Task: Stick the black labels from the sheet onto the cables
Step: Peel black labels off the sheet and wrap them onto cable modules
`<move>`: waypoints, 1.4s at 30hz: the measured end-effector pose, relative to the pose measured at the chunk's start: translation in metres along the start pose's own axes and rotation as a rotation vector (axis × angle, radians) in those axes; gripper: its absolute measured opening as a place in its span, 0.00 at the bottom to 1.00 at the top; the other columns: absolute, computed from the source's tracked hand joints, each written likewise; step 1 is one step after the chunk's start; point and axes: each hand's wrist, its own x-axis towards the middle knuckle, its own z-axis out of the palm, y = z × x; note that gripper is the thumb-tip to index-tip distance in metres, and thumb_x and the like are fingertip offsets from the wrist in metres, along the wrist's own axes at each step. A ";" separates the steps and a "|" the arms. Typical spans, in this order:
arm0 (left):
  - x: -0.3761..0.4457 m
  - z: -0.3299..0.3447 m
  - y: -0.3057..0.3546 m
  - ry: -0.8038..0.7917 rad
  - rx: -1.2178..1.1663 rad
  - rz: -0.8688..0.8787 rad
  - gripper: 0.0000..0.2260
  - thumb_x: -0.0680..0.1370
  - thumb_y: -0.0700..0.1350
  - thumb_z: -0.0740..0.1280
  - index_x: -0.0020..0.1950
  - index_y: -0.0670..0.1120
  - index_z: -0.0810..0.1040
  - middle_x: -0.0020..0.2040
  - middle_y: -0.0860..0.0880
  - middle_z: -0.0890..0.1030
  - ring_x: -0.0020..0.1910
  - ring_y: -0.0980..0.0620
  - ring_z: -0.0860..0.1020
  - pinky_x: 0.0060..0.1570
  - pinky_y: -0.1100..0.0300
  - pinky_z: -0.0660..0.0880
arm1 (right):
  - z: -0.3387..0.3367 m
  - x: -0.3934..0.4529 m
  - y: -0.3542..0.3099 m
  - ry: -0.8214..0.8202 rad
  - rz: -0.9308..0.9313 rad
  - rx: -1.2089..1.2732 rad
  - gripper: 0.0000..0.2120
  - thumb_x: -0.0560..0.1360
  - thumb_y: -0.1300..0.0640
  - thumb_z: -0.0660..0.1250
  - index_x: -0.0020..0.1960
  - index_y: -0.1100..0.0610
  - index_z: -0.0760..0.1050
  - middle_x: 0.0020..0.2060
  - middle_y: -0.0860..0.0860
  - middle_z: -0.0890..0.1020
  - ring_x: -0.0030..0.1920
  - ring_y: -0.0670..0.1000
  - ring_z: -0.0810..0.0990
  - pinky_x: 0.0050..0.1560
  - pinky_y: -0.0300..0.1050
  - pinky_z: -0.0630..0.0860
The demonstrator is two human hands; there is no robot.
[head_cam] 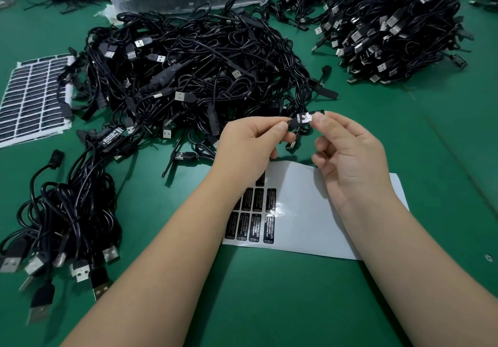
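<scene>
- Hands meet above the sheet (318, 212): the left hand (248, 142) pinches a small black controller (295, 124) on a cable (292, 104), thumb and forefinger curled round its near end.
- The right hand (350, 155) pinches the far end, thumb and forefinger on a black label (305, 117) that lies along the controller; its other fingers are loosely curled and hold nothing.
- Step in hand, as I judge it: laying and pressing the label onto the controller. Whether it is fully stuck down cannot be told.
- Next move likely calls for smoothing the label flat along its length, then setting this cable aside and peeling another label.
- The sheet lies on the green table (269, 293) just under the hands, mostly bare backing, with two rows of labels left at its left end.
- Those labels read "LED CONTROLLER" in white; the smaller lines beneath are too fine to read.
- A labelled cable (110, 135) at the left shows the same heading.
- A big cable pile (194, 64) lies beyond the hands, touching a fuller sheet (29, 99) at far left.
</scene>
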 end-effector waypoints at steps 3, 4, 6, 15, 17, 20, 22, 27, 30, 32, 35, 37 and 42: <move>0.000 0.000 0.000 -0.007 0.013 -0.005 0.10 0.79 0.43 0.66 0.47 0.59 0.82 0.40 0.56 0.85 0.29 0.61 0.74 0.34 0.68 0.72 | 0.001 0.000 0.001 0.009 -0.033 -0.054 0.08 0.70 0.67 0.73 0.38 0.55 0.78 0.27 0.47 0.78 0.23 0.43 0.70 0.23 0.34 0.66; 0.000 0.000 0.000 -0.014 0.013 -0.010 0.10 0.79 0.43 0.66 0.48 0.58 0.82 0.40 0.56 0.85 0.29 0.61 0.73 0.34 0.68 0.72 | 0.001 -0.001 0.002 0.014 -0.039 -0.068 0.08 0.70 0.67 0.72 0.39 0.55 0.78 0.27 0.46 0.78 0.23 0.43 0.70 0.23 0.34 0.67; 0.000 -0.001 0.001 -0.034 0.001 -0.027 0.08 0.79 0.43 0.66 0.50 0.55 0.83 0.40 0.55 0.85 0.29 0.59 0.72 0.32 0.69 0.71 | 0.001 -0.001 0.003 0.015 -0.053 -0.103 0.08 0.71 0.66 0.73 0.39 0.55 0.78 0.26 0.45 0.78 0.22 0.43 0.70 0.24 0.34 0.68; -0.001 -0.004 0.005 -0.112 -0.078 -0.064 0.11 0.79 0.39 0.65 0.47 0.55 0.83 0.39 0.53 0.85 0.25 0.59 0.65 0.23 0.71 0.64 | 0.001 -0.002 0.005 0.042 -0.115 -0.196 0.07 0.72 0.65 0.72 0.40 0.56 0.78 0.25 0.44 0.77 0.22 0.42 0.70 0.24 0.34 0.69; -0.002 -0.005 0.005 -0.124 -0.096 -0.064 0.12 0.80 0.39 0.64 0.49 0.54 0.83 0.41 0.52 0.85 0.23 0.60 0.64 0.22 0.72 0.62 | 0.001 -0.002 0.005 0.053 -0.118 -0.200 0.06 0.72 0.65 0.72 0.40 0.56 0.77 0.24 0.43 0.77 0.23 0.42 0.71 0.24 0.34 0.69; -0.001 -0.005 0.004 -0.132 -0.102 -0.066 0.11 0.80 0.38 0.63 0.52 0.52 0.83 0.42 0.51 0.85 0.23 0.60 0.63 0.22 0.72 0.62 | 0.001 -0.002 0.005 0.057 -0.128 -0.215 0.06 0.72 0.65 0.72 0.40 0.56 0.77 0.24 0.43 0.77 0.23 0.42 0.71 0.25 0.34 0.70; 0.000 -0.005 0.002 -0.128 -0.094 -0.070 0.11 0.80 0.38 0.63 0.56 0.49 0.82 0.41 0.51 0.85 0.24 0.59 0.63 0.23 0.72 0.63 | 0.001 -0.002 0.005 0.054 -0.131 -0.227 0.06 0.72 0.65 0.72 0.40 0.56 0.77 0.24 0.44 0.77 0.23 0.43 0.72 0.25 0.35 0.70; 0.001 -0.005 0.001 -0.122 -0.079 -0.071 0.11 0.80 0.38 0.63 0.57 0.48 0.82 0.41 0.52 0.85 0.24 0.59 0.63 0.23 0.71 0.63 | 0.002 -0.003 0.005 0.056 -0.127 -0.227 0.06 0.72 0.65 0.72 0.40 0.56 0.77 0.25 0.44 0.78 0.23 0.43 0.72 0.25 0.35 0.70; 0.000 -0.004 0.001 -0.128 -0.080 -0.060 0.11 0.80 0.38 0.63 0.54 0.51 0.82 0.41 0.52 0.85 0.25 0.59 0.63 0.24 0.71 0.63 | 0.002 -0.004 0.005 0.062 -0.125 -0.228 0.06 0.72 0.65 0.72 0.40 0.56 0.77 0.24 0.44 0.77 0.23 0.43 0.72 0.25 0.35 0.70; 0.001 -0.005 0.002 -0.131 -0.085 -0.053 0.12 0.80 0.38 0.63 0.51 0.53 0.82 0.41 0.52 0.85 0.25 0.59 0.63 0.24 0.71 0.63 | 0.002 -0.004 0.005 0.064 -0.125 -0.229 0.06 0.72 0.65 0.72 0.40 0.56 0.77 0.24 0.44 0.77 0.23 0.43 0.72 0.25 0.35 0.70; 0.001 -0.005 0.002 -0.132 -0.086 -0.052 0.12 0.80 0.38 0.63 0.52 0.53 0.82 0.41 0.52 0.85 0.25 0.59 0.63 0.24 0.71 0.63 | 0.002 -0.004 0.004 0.065 -0.120 -0.239 0.06 0.72 0.65 0.72 0.40 0.56 0.77 0.24 0.44 0.77 0.24 0.43 0.72 0.25 0.35 0.70; 0.001 -0.004 0.001 -0.130 -0.079 -0.050 0.12 0.80 0.38 0.63 0.53 0.53 0.82 0.41 0.53 0.85 0.24 0.59 0.63 0.23 0.71 0.63 | 0.003 -0.003 0.005 0.066 -0.125 -0.242 0.06 0.72 0.65 0.72 0.41 0.57 0.77 0.25 0.44 0.78 0.24 0.43 0.72 0.25 0.35 0.70; 0.001 -0.003 0.000 -0.119 -0.058 -0.039 0.11 0.80 0.39 0.63 0.55 0.51 0.82 0.41 0.54 0.86 0.24 0.60 0.64 0.24 0.71 0.64 | 0.002 -0.003 0.005 0.073 -0.139 -0.254 0.06 0.71 0.66 0.72 0.41 0.58 0.77 0.25 0.44 0.78 0.24 0.43 0.73 0.26 0.35 0.70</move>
